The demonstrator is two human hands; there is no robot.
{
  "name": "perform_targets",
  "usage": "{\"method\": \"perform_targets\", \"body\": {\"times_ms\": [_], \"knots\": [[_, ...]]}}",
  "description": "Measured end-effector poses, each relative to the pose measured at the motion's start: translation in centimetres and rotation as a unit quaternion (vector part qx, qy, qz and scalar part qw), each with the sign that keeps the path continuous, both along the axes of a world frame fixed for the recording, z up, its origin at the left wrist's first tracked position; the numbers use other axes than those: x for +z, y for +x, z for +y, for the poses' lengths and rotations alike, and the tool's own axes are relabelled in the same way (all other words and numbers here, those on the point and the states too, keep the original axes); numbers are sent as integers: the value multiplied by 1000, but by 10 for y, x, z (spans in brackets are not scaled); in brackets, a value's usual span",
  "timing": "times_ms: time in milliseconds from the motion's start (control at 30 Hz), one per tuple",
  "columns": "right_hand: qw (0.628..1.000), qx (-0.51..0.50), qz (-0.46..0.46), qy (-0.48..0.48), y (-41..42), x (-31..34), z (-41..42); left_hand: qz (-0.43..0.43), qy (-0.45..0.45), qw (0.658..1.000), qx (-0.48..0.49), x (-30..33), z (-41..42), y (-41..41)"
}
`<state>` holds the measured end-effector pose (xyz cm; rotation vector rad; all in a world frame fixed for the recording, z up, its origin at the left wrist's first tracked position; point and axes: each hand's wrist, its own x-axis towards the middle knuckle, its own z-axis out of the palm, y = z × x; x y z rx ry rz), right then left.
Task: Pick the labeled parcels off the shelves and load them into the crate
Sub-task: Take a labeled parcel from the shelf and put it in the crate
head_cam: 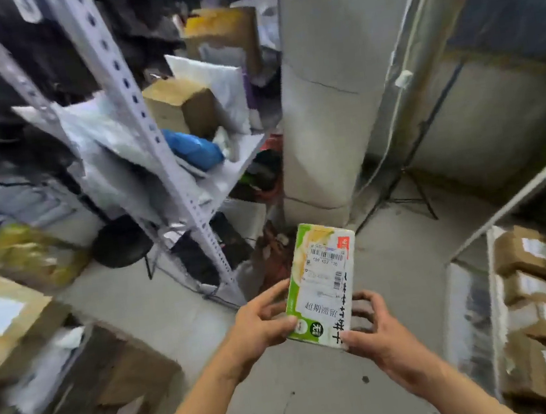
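I hold a green and white carton parcel (323, 279) with a barcode label on its top face, in front of me above the floor. My left hand (261, 321) grips its near left edge, thumb on top. My right hand (379, 328) grips its near right corner, fingers curled behind it. A white metal shelf rack (151, 125) at the left carries white mailer bags, a blue bag (194, 149) and brown boxes (180, 106). No crate is plainly visible.
A grey pillar (321, 80) stands ahead. Labelled brown boxes (532, 281) fill shelves at the right. More cartons (0, 319) lie at the lower left, and a black stool (121, 242) stands by the rack. A tripod (406, 187) stands behind the pillar. Grey floor lies underfoot.
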<state>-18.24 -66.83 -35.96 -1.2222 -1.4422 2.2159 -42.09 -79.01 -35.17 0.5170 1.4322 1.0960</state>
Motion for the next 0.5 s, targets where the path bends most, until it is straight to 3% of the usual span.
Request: {"method": "perform_targets", "body": {"times_ms": [233, 500], "knots": [[974, 218, 10, 59, -180, 0, -50, 4, -18, 970, 243, 8, -136, -101], [915, 398, 27, 65, -340, 23, -121, 29, -15, 887, 460, 18, -247, -156]]}}
